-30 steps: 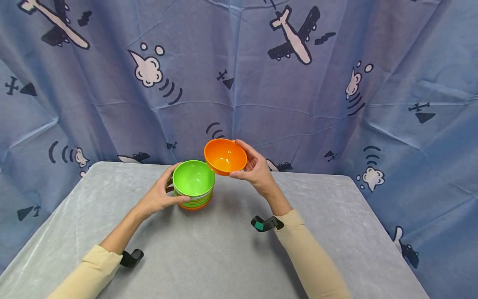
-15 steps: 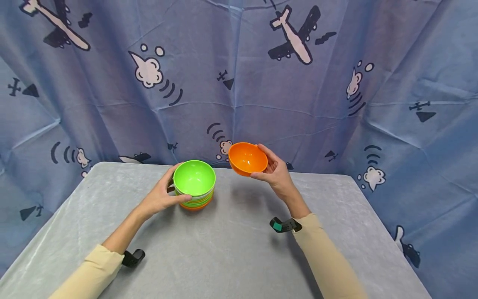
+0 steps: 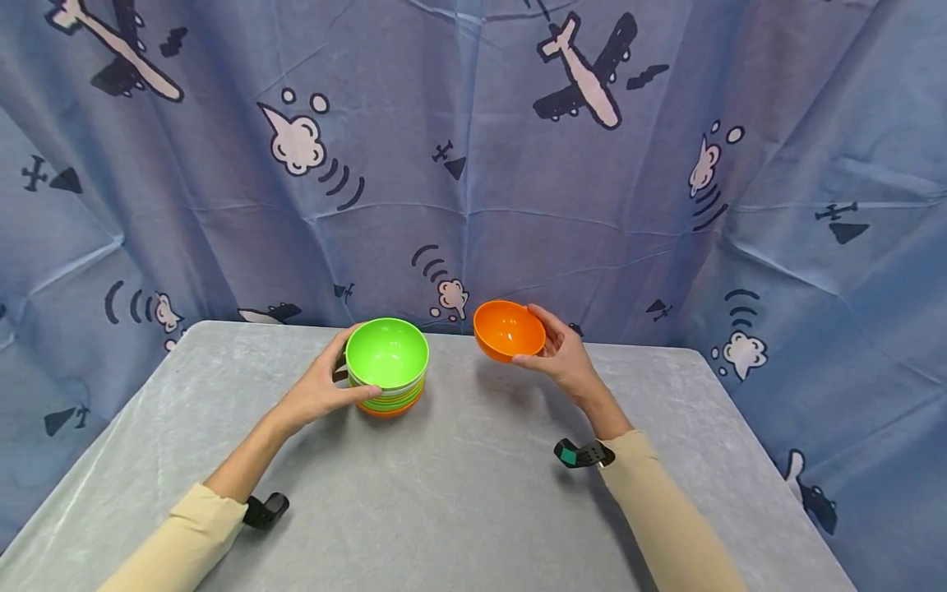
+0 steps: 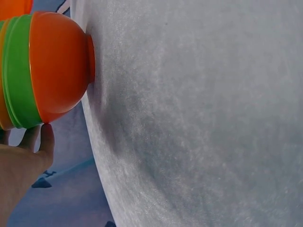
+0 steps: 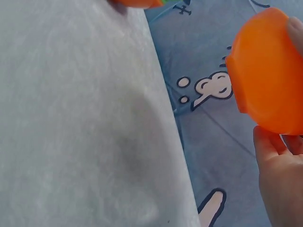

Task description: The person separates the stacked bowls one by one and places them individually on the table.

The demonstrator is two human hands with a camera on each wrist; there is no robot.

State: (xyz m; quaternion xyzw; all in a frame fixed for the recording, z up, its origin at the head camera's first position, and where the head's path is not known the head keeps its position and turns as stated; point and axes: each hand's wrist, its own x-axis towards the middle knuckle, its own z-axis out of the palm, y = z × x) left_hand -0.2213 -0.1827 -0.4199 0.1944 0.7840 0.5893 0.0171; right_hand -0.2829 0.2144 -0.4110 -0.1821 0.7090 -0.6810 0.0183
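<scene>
Head view: unlabelled orange bowl (image 3: 508,328)

Makeshift recording set, grey-covered table (image 3: 444,510), blue sheet with cartoon planes and clouds (image 3: 518,164) hung as backdrop behind the table

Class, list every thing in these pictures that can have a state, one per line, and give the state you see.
Orange bowl: off the table, tilted, held by the right hand.
Stack of bowls: upright on the table, green bowl on top, orange at the bottom.
Left hand: grips the side of the stack.
Right hand: fingers curled round the orange bowl's rim.
</scene>
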